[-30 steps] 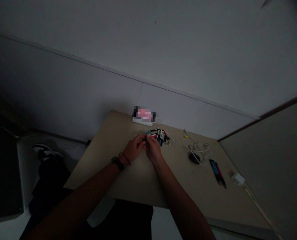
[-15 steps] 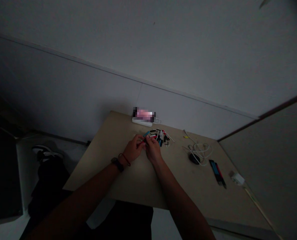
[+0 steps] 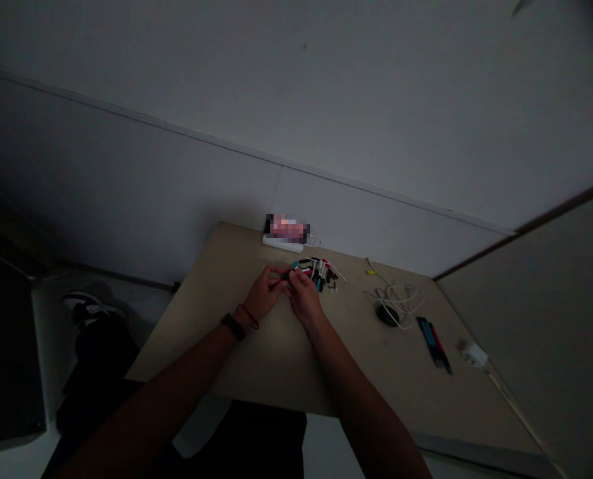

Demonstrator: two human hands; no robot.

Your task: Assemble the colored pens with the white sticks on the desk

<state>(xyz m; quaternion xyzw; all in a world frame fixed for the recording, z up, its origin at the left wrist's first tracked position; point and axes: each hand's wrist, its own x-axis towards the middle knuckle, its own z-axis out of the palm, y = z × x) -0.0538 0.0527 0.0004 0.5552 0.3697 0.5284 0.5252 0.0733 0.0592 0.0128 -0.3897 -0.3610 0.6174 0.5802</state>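
My left hand (image 3: 263,294) and my right hand (image 3: 304,297) meet over the table, just left of a pile of loose pen parts (image 3: 319,271). Both are closed, fingertips pinched around a small dark pen part (image 3: 289,273). Fingers cover most of that piece, and the dim light hides its exact shape. The pile mixes black, blue, red and white pieces with thin white sticks. A dark watch (image 3: 233,326) and a reddish band are on my left wrist.
Behind the pile, a phone (image 3: 287,229) with a blurred screen leans on a white stand against the wall. To the right lie a coiled white cable (image 3: 400,297), a black rounded object (image 3: 387,315), several pens (image 3: 433,344) side by side, and a white plug (image 3: 472,353).
My hands stay in nearly the same place with fingers shifted slightly. The red piece that showed between them is now mostly hidden, and a dark part shows at the fingertips.
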